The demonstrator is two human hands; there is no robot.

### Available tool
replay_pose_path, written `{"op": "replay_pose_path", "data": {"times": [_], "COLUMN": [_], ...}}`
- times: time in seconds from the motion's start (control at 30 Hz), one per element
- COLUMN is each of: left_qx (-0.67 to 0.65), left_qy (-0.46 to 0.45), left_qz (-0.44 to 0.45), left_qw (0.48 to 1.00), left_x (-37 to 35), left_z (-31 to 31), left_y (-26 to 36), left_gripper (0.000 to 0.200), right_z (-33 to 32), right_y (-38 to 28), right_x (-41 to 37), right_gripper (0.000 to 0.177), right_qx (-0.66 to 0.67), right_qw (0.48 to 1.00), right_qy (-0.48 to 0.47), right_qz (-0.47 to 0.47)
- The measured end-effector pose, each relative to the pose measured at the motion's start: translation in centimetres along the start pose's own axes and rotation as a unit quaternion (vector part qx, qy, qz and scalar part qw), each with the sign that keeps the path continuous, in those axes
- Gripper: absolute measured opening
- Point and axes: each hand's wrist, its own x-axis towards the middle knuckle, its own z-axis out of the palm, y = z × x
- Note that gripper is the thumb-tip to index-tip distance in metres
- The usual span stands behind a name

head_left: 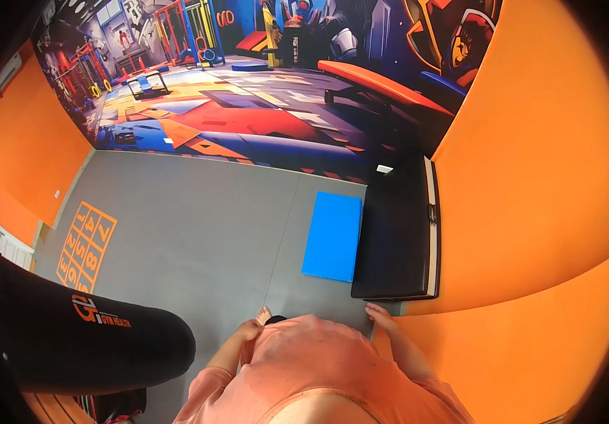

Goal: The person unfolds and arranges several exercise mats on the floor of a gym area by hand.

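Note:
My left hand hangs low at the left side of my pink shirt, close to its edge and above my bare foot. Its fingers are small and partly turned away, so I cannot make out whether they are closed. On the other side, my right hand is held out with its fingers stretched, and nothing shows in it. It is nearest the front corner of a black padded block with a pale side and a handle. Touching between the two is not visible.
A blue mat lies beside the black block on the grey floor. A black punching bag juts in at left. Orange numbered squares mark the floor. An orange wall rises at right, a gym mural ahead.

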Motion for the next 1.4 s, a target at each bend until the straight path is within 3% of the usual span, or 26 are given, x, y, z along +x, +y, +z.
{"op": "replay_pose_path", "data": {"times": [0.07, 0.17, 0.23, 0.27, 0.3, 0.33, 0.37, 0.43, 0.47, 0.53, 0.63, 0.77, 0.83, 1.03, 1.07, 1.13, 1.27, 1.33, 1.37, 1.4], "left_qx": [-0.012, -0.022, 0.004, 0.004, -0.007, -0.017, -0.025, -0.054, -0.083, -0.059, -0.03, -0.016, -0.008, 0.02, 0.031, 0.036, 0.071, 0.068, 0.067, 0.066], "left_qy": [0.113, 0.15, 0.165, 0.166, 0.126, 0.086, 0.113, 0.13, 0.147, 0.139, 0.124, 0.118, 0.114, 0.123, 0.128, 0.128, 0.131, 0.132, 0.13, 0.132], "left_qz": [-0.029, -0.058, -0.062, -0.062, -0.055, -0.046, -0.032, -0.028, -0.023, -0.044, -0.085, -0.087, -0.086, -0.054, -0.045, -0.039, -0.032, -0.033, -0.037, -0.038], "left_qw": [0.993, 0.987, 0.984, 0.984, 0.99, 0.995, 0.993, 0.99, 0.985, 0.988, 0.988, 0.989, 0.99, 0.991, 0.99, 0.99, 0.988, 0.988, 0.989, 0.988], "left_x": [-0.6, -3.0, -1.7, -1.8, -2.1, -2.1, -3.3, -3.9, -4.1, -4.3, -4.8, -5.5, -5.6, -4.0, -3.8, -4.4, -4.9, -4.7, -4.8, -4.6], "left_z": [-0.4, -0.2, 1.2, 2.2, 2.8, 2.9, 3.2, 3.7, 4.0, 4.3, 3.6, 3.2, 3.3, 4.3, 4.4, 4.1, 3.7, 3.9, 4.0, 4.1], "left_y": [-0.1, 1.2, -2.3, -3.9, -4.9, -5.1, -4.5, -5.1, -5.4, -5.6, -4.5, -2.7, -2.0, -2.6, -2.5, -1.7, -0.3, 0.0, -0.1, -0.5], "left_gripper": [0.031, 0.033, 0.035, 0.035, 0.036, 0.036, 0.038, 0.039, 0.041, 0.042, 0.043, 0.045, 0.045, 0.044, 0.044, 0.044, 0.044, 0.044, 0.045, 0.045], "right_z": [1.1, 3.4, 6.3, 2.3, 2.7, 6.8, 6.3, 5.0, 4.2, 2.4, -0.1, -1.1, -1.2, 1.7, 2.6, 3.7, 3.2, 2.6, 2.0, 1.3], "right_y": [-1.4, -1.7, -4.6, 4.6, 8.2, 6.3, 6.1, 6.1, 7.4, 10.9, 10.5, 13.0, 14.8, 13.0, 11.1, 5.6, 7.9, 7.2, 9.1, 13.0], "right_x": [-1.9, -4.0, -9.6, -8.1, -4.9, 0.5, 0.6, 0.6, 1.4, 4.0, 2.9, 4.2, 5.0, 3.0, 1.3, -3.4, -1.9, -2.6, -1.3, 1.4], "right_gripper": [0.072, 0.07, 0.068, 0.068, 0.068, 0.067, 0.067, 0.071, 0.071, 0.07, 0.065, 0.062, 0.062, 0.056, 0.056, 0.054, 0.052, 0.055, 0.055, 0.059], "right_qx": [0.048, 0.109, 0.099, 0.099, 0.127, 0.154, 0.153, -0.071, -0.071, -0.256, -0.305, -0.286, -0.185, -0.255, -0.255, -0.112, -0.107, -0.151, -0.152, -0.246], "right_qw": [0.997, 0.987, 0.983, 0.983, 0.973, 0.96, 0.96, 0.98, 0.981, 0.959, 0.947, 0.957, 0.982, 0.965, 0.965, 0.985, 0.989, 0.979, 0.979, 0.963], "right_qy": [0.0, -0.07, -0.151, -0.153, -0.19, -0.227, -0.227, -0.174, -0.172, -0.099, -0.075, -0.007, 0.004, -0.032, -0.031, -0.084, -0.057, -0.106, -0.107, -0.103], "right_qz": [0.057, 0.092, -0.01, -0.011, 0.021, 0.052, 0.05, 0.061, 0.06, 0.072, 0.062, 0.05, 0.032, 0.046, 0.045, 0.101, 0.084, 0.085, 0.084, 0.039]}}
